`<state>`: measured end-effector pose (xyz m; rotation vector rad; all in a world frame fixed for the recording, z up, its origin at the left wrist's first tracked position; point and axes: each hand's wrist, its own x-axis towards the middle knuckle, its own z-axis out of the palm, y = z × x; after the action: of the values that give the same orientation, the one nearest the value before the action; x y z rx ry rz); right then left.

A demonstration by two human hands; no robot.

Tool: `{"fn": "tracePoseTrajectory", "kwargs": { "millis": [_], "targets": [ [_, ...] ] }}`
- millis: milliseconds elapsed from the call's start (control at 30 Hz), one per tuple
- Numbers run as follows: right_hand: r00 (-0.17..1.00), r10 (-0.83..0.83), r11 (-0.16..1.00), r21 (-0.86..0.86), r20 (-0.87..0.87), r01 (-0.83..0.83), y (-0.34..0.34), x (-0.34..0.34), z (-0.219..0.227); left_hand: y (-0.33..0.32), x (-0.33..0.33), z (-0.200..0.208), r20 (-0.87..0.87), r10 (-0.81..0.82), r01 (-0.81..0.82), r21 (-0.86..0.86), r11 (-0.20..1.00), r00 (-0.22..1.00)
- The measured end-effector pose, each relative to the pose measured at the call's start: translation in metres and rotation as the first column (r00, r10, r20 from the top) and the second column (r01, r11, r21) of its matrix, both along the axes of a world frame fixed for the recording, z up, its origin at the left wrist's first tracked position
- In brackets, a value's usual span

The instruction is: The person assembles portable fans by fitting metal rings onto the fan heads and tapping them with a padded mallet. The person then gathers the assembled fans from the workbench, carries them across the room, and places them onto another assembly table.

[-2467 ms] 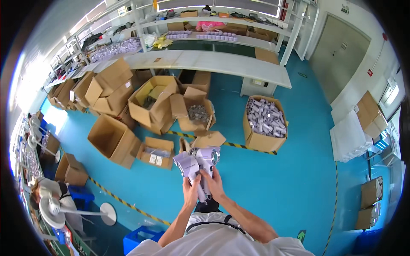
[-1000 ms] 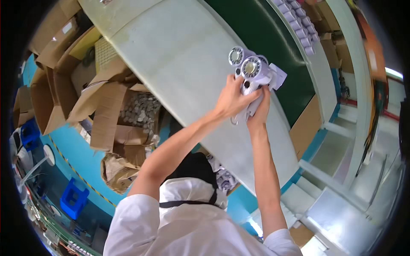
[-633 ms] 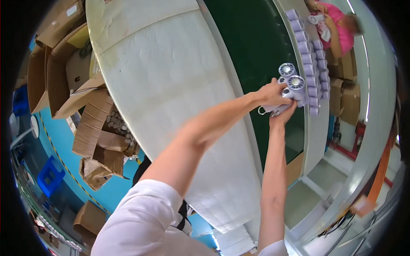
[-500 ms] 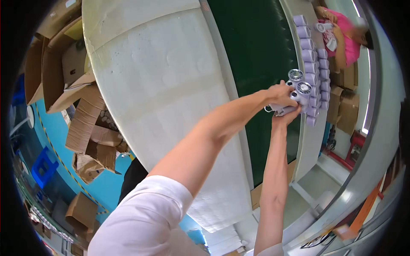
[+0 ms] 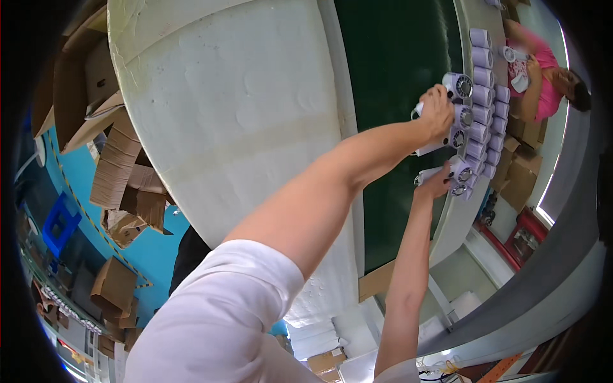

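My left hand (image 5: pixel 437 113) reaches over the green belt, its fingers closed around lavender handheld fans with round, ringed silver heads. One fan (image 5: pixel 458 85) sticks out beyond its fingers; another fan head (image 5: pixel 454 138) shows just below the hand. Nearer to me, my right hand (image 5: pixel 437 183) grips a separate lavender fan (image 5: pixel 459 168), which lies sideways with its head toward the far rows. A further fan head (image 5: pixel 458 190) is beside that hand. Parts of the held fans are hidden by my fingers. Rows of lavender cylinders (image 5: pixel 483 77) stand right beyond the fans.
The dark green belt (image 5: pixel 402 64) runs between a white-covered table (image 5: pixel 242 96) and a pale ledge (image 5: pixel 450 236). Across the ledge, a person in pink (image 5: pixel 543 70) holds a pale cylindrical item. Open cardboard boxes (image 5: pixel 118 166) lie on the blue floor at left.
My hands were close together around a cluster of fans; now they are apart. The left has moved farther away, and the fans are spread along the rows. The view has shifted slightly.
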<state>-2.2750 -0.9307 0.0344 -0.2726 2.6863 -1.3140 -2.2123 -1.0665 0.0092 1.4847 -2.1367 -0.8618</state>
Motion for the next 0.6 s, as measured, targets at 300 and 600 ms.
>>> {"fn": "tracePoseTrajectory", "kwargs": {
  "millis": [300, 600],
  "targets": [
    [0.983, 0.039, 0.989, 0.136, 0.177, -0.064, 0.021, -0.108, -0.039, 0.004, -0.024, 0.016, 0.389, -0.089, 0.164, -0.163, 0.973, 0.917],
    [0.605, 0.560, 0.815, 0.507, -0.567, -0.280, 0.120, 0.045, -0.043, 0.101, 0.132, -0.034, -0.207, -0.010, -0.039, -0.235, 0.971, 0.978]
  ]
}}
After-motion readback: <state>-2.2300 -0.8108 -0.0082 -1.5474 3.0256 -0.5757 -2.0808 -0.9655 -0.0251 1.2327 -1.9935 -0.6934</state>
